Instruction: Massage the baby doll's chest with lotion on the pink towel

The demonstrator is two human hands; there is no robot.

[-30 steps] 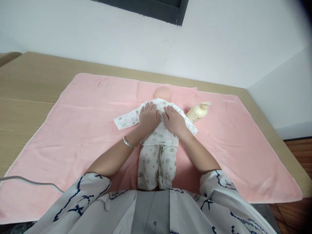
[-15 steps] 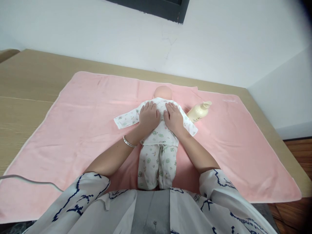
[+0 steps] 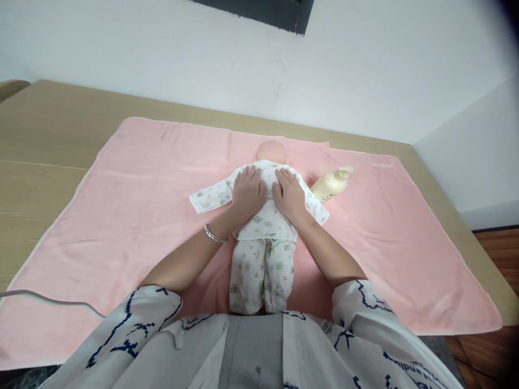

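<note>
A baby doll [image 3: 267,229] in a white printed top and trousers lies on a pink blanket [image 3: 146,183], its bald head pointing away from me. No face shows. Flat on the left side of its upper back or chest rests my left hand [image 3: 248,192], fingers stretched out, a silver bangle on the wrist. My right hand [image 3: 289,193] lies likewise on the right side, palm down with extended fingers. A gap of printed cloth separates the two hands. Just beyond the doll's right-hand sleeve, a cream pump bottle [image 3: 330,185] lies on its side.
The blanket covers much of a wooden table [image 3: 101,102], which stands against a white wall [image 3: 182,59]. A grey cable [image 3: 52,298] crosses the blanket at the lower left. A dark frame [image 3: 271,13] hangs at the top.
Both hands keep their place on the doll, with hardly any movement. The whole view has shifted very slightly.
</note>
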